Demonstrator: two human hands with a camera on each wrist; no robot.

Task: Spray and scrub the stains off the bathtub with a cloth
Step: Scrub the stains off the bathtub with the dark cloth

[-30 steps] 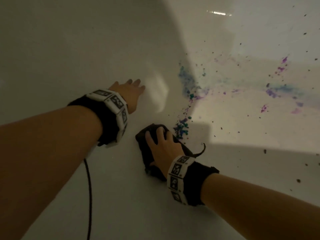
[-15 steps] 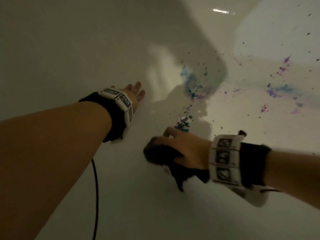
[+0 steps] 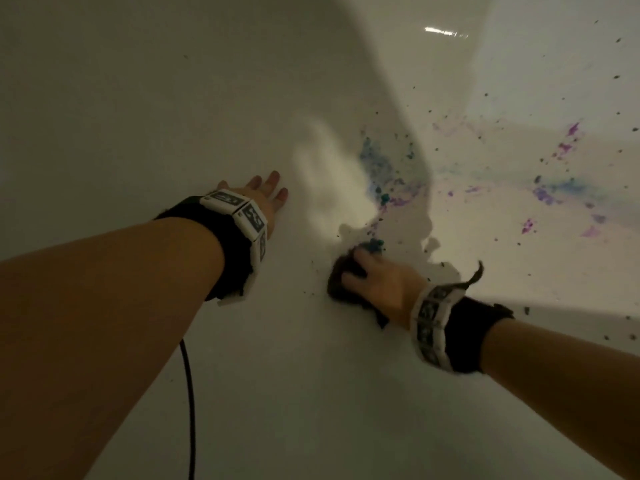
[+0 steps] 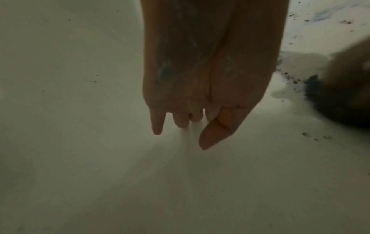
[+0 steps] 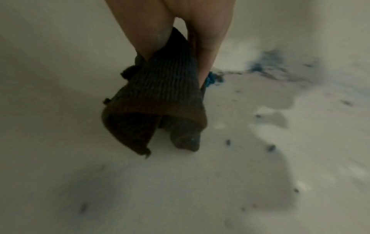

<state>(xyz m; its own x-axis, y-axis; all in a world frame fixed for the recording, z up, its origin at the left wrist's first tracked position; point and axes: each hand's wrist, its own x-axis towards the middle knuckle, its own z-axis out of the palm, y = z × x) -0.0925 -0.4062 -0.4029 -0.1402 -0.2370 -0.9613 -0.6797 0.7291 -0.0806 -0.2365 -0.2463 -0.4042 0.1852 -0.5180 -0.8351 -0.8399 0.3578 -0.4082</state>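
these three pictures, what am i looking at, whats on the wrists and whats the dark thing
No machine here: a person is cleaning a white bathtub with bare hands. The large picture comes from a camera worn on the head. The other two come from cameras strapped to each wrist, inside those black bands with white patterned blocks. The left hand lies flat and open on the tub surface, holding nothing. The right hand grips a dark cloth and presses it against the tub, at the edge of blue and purple stains and dark specks. A black cable hangs below the left arm.
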